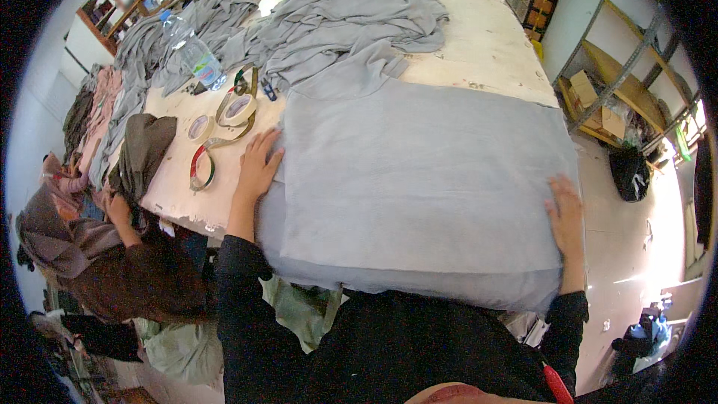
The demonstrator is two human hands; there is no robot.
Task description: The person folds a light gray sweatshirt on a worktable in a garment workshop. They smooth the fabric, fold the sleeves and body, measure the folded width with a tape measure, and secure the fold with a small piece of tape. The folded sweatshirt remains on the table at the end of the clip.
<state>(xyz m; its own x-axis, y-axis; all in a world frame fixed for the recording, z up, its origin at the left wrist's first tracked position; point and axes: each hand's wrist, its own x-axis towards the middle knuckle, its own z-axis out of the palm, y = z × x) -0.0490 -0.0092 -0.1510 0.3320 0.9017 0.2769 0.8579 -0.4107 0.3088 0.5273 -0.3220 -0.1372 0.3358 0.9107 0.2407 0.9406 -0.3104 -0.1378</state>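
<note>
A light grey garment (419, 179) lies spread flat on the pale worktable (486, 67), its lower part reaching the near edge. My left hand (259, 161) rests on its left edge, fingers spread. My right hand (562, 209) lies at the opposite edge, fingers apart on the cloth. Left of the garment are two tape rolls (239, 111), a looped measuring tape (196, 164), a small dark blue object (269, 90) and a plastic water bottle (196, 56). A loose heap of grey fabric (344, 15) covers the far part of the table.
A co-worker in brown (134, 277) is at the left, a hand (120, 213) by dark olive cloth (146, 150) and pink fabric (105, 105). Metal shelves with cardboard boxes (591, 105) and a black bag (630, 172) stand at the right. More people sit in the background.
</note>
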